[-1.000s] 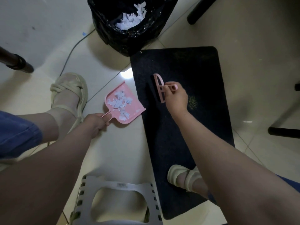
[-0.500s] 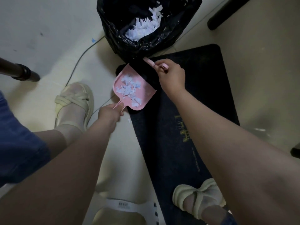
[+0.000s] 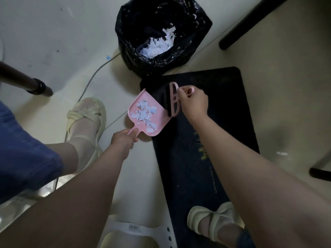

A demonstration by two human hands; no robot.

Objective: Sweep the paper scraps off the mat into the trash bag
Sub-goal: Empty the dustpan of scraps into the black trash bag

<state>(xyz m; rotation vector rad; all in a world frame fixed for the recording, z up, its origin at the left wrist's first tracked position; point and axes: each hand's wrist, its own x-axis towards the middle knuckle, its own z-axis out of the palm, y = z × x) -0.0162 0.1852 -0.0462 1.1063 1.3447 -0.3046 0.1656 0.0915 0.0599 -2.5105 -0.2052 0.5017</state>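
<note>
My left hand point(image 3: 123, 140) grips the handle of a pink dustpan point(image 3: 157, 125) that carries several white paper scraps point(image 3: 145, 113). The pan sits at the far left corner of the black mat point(image 3: 223, 122). My right hand point(image 3: 194, 102) holds a pink hand brush point(image 3: 172, 99) by its handle, its dark bristles against the pan's open edge. The black trash bag point(image 3: 161, 38) stands open just beyond the mat, with white scraps inside.
My two sandalled feet show, the left one point(image 3: 86, 126) on the tile, the right one point(image 3: 213, 222) on the mat. A white plastic stool point(image 3: 136, 231) is below me. Dark furniture legs point(image 3: 250, 20) point(image 3: 26, 81) and a cable point(image 3: 93, 76) lie around.
The brush has come down from near the bag's rim to the pan's open edge. The dustpan stays at the mat's far corner in my left hand.
</note>
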